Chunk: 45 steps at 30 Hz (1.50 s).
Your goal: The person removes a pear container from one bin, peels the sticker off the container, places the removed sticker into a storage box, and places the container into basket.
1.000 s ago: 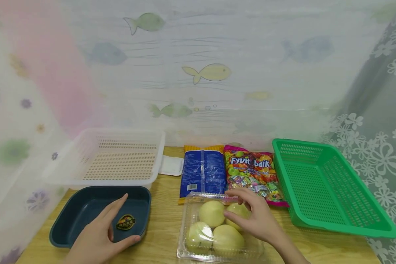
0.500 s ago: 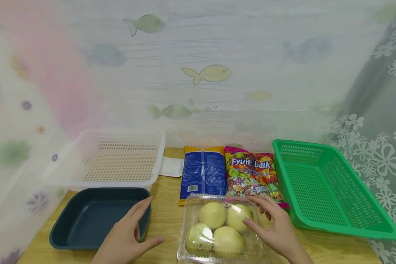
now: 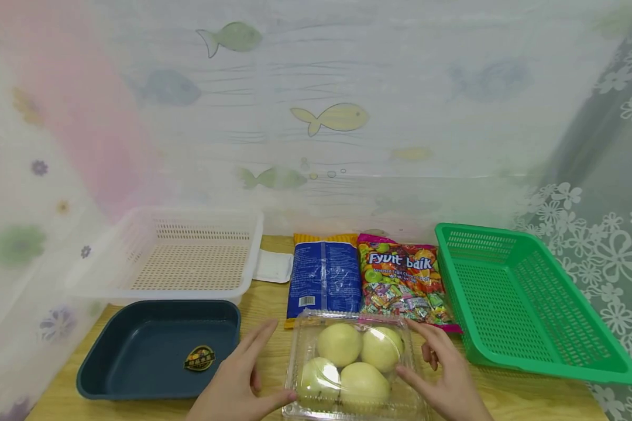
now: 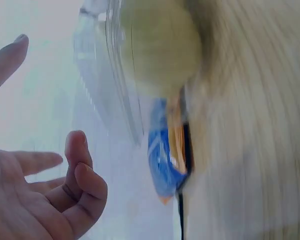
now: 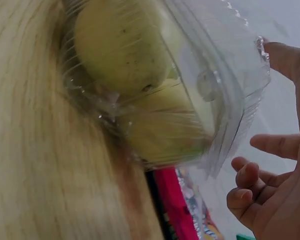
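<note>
A: Clear plastic clamshell (image 3: 353,365) of pale fruit sits between our fingers, at the table's near edge. We should squeeze its side walls evenly and low.

B: Agreed. Our left hand (image 3: 237,383) thumb touches its left wall; our right hand (image 3: 447,383) brackets the right wall, fingers loosely spread, gripping nothing.

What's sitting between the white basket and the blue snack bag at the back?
A small flat white packet lies on the table between the white basket and the blue snack bag, beside the basket's right rim. The head view shows it.
</note>
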{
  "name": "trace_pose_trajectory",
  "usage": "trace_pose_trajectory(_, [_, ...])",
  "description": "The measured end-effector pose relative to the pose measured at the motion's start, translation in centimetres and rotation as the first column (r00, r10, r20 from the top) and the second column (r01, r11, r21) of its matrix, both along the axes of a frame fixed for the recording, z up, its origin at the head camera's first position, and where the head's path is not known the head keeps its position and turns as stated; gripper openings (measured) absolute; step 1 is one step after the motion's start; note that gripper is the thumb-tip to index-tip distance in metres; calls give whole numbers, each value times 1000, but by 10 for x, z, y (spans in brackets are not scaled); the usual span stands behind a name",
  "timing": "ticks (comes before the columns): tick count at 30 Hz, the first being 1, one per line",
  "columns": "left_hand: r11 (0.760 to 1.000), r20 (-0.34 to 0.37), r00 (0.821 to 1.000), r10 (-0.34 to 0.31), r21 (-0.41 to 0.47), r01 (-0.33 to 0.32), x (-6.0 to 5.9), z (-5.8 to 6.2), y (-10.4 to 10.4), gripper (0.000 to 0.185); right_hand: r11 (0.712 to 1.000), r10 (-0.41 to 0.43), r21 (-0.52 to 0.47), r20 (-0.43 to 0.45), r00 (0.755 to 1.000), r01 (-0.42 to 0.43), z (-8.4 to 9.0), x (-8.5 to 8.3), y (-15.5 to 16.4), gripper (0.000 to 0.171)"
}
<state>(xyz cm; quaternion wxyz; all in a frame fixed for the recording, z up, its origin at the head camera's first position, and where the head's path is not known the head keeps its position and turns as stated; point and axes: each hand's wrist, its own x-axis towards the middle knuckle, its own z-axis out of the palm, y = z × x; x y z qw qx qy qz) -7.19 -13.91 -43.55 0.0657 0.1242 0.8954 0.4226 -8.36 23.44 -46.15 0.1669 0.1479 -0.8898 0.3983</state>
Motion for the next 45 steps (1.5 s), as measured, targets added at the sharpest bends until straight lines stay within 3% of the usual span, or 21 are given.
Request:
trace_pose_trajectory(5, [998,49,997,-51,38,49,-3,-4,9,114,1000,23,-8,22,999,-23,-9,0,3,86])
trace_pose_trajectory(11, [989,99,989,-110,108,99,-7,-16,12,120,987,113,-118,51,992,-106,-22,-2,3,90])
trace_pose_trajectory(17, [981,154,982,-109,176,81,-8,-29,19,126,956,183,-245,81,980,-159,-32,-1,4,94])
trace_pose_trajectory(23, [964,133,984,-116,254,79,-6,-43,27,133,884,320,-410,175,931,-227,-38,3,2,97])
trace_pose_trajectory(26, [962,134,982,-132,256,94,-7,-49,29,136,881,333,-419,221,917,-219,-40,6,4,103])
trace_pose_trajectory(29, [960,136,978,-157,253,118,-9,-52,30,139,906,316,-374,281,906,-200,-41,8,9,113])
trace_pose_trajectory(32, [949,160,969,-188,284,137,-11,-55,29,140,880,372,-421,327,868,-219,-48,7,16,122])
trace_pose_trajectory(36, [928,132,957,-258,309,207,-16,-63,24,143,831,427,-517,361,829,-203,-69,4,24,125])
trace_pose_trajectory(41, [915,73,953,-295,309,259,-20,-67,23,148,868,375,-465,377,847,-177,-87,5,30,123])
trace_pose_trajectory(45, [916,43,955,-292,301,266,-20,-68,24,150,874,380,-421,278,882,-244,-99,3,33,118])
